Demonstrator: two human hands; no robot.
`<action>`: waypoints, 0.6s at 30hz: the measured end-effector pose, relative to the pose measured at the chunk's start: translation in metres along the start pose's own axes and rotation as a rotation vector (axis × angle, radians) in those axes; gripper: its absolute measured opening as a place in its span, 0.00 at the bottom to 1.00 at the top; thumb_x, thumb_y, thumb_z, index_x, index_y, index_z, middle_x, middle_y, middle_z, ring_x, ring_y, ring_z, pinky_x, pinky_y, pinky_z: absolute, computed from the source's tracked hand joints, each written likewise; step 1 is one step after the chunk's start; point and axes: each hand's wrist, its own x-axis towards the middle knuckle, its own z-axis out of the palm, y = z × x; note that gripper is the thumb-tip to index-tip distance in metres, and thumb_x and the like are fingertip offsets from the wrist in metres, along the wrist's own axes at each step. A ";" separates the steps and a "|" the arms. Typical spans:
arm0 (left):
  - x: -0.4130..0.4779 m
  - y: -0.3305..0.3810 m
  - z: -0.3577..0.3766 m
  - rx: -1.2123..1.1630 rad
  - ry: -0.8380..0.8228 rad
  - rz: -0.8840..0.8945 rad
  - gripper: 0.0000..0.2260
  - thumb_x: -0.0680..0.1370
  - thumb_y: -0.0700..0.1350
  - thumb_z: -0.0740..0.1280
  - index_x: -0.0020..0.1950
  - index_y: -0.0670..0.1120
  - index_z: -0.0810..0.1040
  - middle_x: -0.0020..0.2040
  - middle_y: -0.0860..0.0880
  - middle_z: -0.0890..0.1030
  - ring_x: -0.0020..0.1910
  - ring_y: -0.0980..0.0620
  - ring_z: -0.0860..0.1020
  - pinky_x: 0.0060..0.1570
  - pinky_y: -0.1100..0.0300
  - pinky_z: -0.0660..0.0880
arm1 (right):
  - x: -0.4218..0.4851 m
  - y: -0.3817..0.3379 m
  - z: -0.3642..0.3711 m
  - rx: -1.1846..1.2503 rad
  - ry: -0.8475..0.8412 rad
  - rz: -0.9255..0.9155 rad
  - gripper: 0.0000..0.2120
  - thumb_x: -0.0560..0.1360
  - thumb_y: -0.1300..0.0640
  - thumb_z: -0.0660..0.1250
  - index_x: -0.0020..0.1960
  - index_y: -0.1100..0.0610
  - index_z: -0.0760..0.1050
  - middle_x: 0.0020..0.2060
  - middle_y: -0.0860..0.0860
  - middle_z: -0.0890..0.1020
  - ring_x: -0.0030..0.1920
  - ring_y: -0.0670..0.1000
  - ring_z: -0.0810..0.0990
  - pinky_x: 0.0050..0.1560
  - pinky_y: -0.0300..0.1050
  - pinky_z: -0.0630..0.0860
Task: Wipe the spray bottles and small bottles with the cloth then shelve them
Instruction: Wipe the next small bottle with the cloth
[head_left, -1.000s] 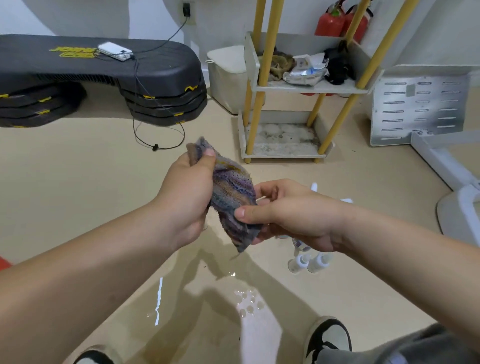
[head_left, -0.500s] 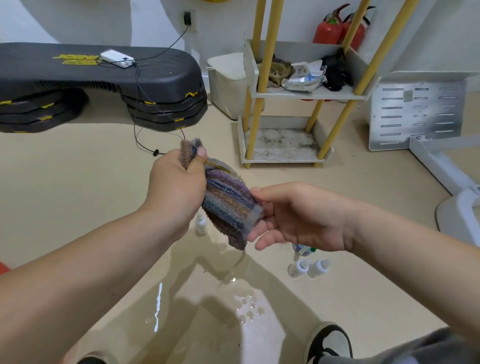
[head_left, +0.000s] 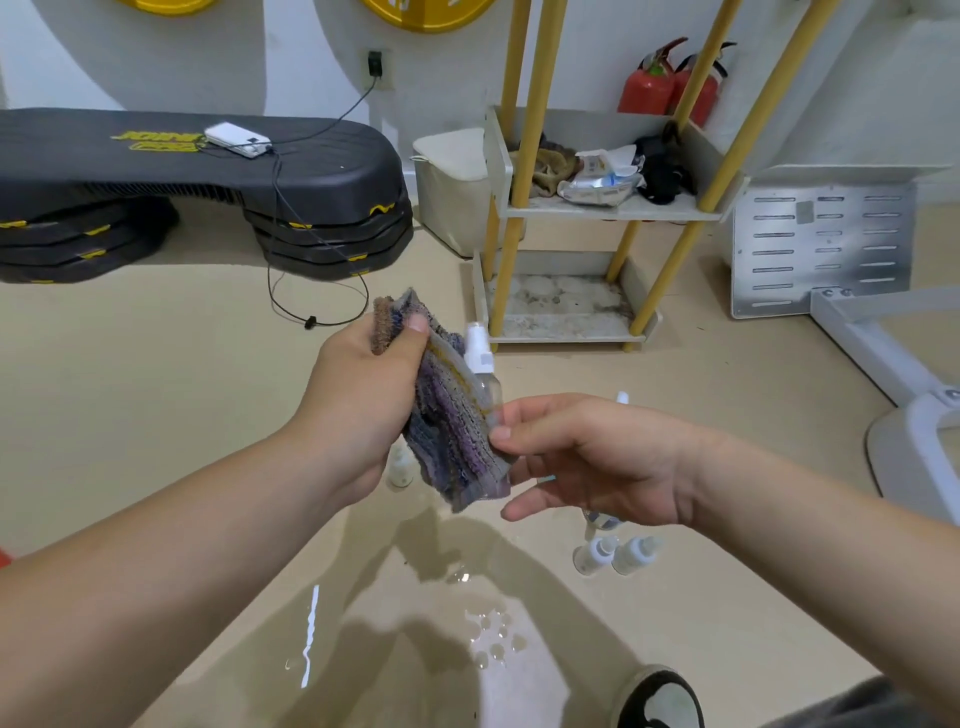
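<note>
A spray bottle (head_left: 480, 364) now pokes its white nozzle above the cloth (head_left: 447, 431) (a second ago only cloth showed); the left hand (head_left: 358, 410) grips the cloth against it, the right hand (head_left: 597, 457) pinches its lower end, thumb in front; wiping looks under way, shelving not yet; yellow lettering on the black step platform (head_left: 311, 166) is the only writing, and it is too blurred to read.

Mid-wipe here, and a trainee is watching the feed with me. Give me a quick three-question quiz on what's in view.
1. True or false: the left hand grips the cloth.
2. The spray bottle has its white nozzle: A) sticking up past the cloth, B) buried inside the cloth, C) pointing straight down.
3. Fill in: two small bottles stand side by side on the ___.
Key: 1 true; 2 A; 3 floor.
</note>
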 end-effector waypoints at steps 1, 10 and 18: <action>0.000 0.002 -0.001 -0.011 -0.022 -0.005 0.07 0.85 0.48 0.66 0.52 0.47 0.82 0.44 0.48 0.87 0.45 0.49 0.84 0.57 0.47 0.82 | 0.000 0.001 0.001 -0.010 -0.005 -0.002 0.04 0.80 0.62 0.67 0.52 0.56 0.80 0.46 0.54 0.84 0.44 0.52 0.82 0.53 0.51 0.81; 0.000 0.017 -0.010 -0.320 0.008 -0.182 0.12 0.85 0.50 0.63 0.60 0.43 0.81 0.50 0.43 0.88 0.48 0.47 0.88 0.54 0.50 0.81 | 0.001 -0.003 -0.003 0.053 0.160 -0.058 0.09 0.76 0.60 0.74 0.51 0.52 0.77 0.45 0.52 0.82 0.44 0.54 0.80 0.47 0.51 0.81; -0.027 0.014 0.008 -0.228 -0.427 -0.237 0.22 0.81 0.57 0.59 0.64 0.47 0.84 0.62 0.44 0.86 0.62 0.41 0.83 0.70 0.39 0.71 | 0.002 -0.003 0.001 0.106 0.297 -0.176 0.12 0.76 0.62 0.75 0.52 0.52 0.74 0.46 0.55 0.87 0.43 0.54 0.85 0.50 0.52 0.81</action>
